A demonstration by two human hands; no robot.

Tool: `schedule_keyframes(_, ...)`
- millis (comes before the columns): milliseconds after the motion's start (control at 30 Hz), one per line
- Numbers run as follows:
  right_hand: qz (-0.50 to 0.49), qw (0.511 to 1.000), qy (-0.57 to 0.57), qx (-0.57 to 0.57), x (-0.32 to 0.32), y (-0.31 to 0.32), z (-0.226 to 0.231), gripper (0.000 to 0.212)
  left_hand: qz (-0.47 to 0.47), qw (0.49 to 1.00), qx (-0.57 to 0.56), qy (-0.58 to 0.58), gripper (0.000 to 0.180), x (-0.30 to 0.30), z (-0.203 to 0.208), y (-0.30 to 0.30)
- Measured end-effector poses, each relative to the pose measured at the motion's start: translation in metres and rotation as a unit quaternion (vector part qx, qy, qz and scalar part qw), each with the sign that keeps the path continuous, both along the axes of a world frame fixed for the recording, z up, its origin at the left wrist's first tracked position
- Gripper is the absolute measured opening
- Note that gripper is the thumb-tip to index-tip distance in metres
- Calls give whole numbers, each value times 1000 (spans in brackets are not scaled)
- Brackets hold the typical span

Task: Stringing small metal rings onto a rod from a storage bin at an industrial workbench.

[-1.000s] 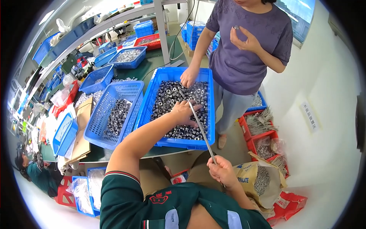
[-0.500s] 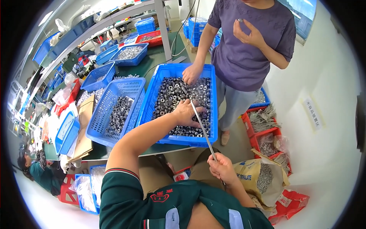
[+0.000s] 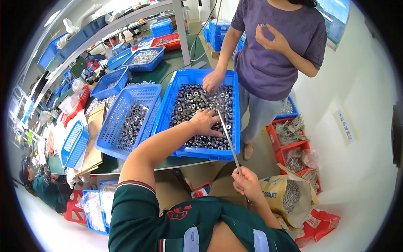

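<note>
My left hand (image 3: 205, 122) rests on a heap of small dark metal rings (image 3: 189, 101) in a large blue plastic bin (image 3: 157, 122), its fingers spread among the pieces. My right hand (image 3: 247, 184), below the bin's near right corner, is closed round the lower part of a thin metal rod (image 3: 229, 142). The rod slants up over the bin's near rim, its upper tip just beyond my left fingertips. Whether rings are threaded on the rod is too small to make out.
Across the bin, a person in a purple shirt (image 3: 273, 50) reaches one hand (image 3: 214, 80) into the rings and holds a small metal piece in the other. A blue perforated basket (image 3: 111, 130) of rings stands left. Red bins (image 3: 279, 143) and an open sack (image 3: 273, 189) sit at right.
The rod's upper tip has swung a little to the right, away from the back of my left hand. My right hand has shifted slightly right. The co-worker's hands have barely moved.
</note>
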State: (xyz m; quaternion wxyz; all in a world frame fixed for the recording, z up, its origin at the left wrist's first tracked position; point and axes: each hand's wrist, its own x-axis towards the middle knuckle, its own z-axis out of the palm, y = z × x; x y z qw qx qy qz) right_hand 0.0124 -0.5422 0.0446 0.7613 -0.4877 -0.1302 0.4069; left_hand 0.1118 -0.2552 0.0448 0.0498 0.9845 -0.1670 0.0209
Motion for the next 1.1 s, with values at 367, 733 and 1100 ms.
schedule_keyframes(367,-23,1000,0,-3,1,1,-2,12,12,996,27,79,58,-3,7,1)
schedule_keyframes(733,-32,999,16,-10,4,5,1,11,54,983,-131,113,33,5,-6,7)
schedule_keyframes(1100,-33,999,28,-16,-5,14,9,11,262,501,-751,343,20,9,23,37)
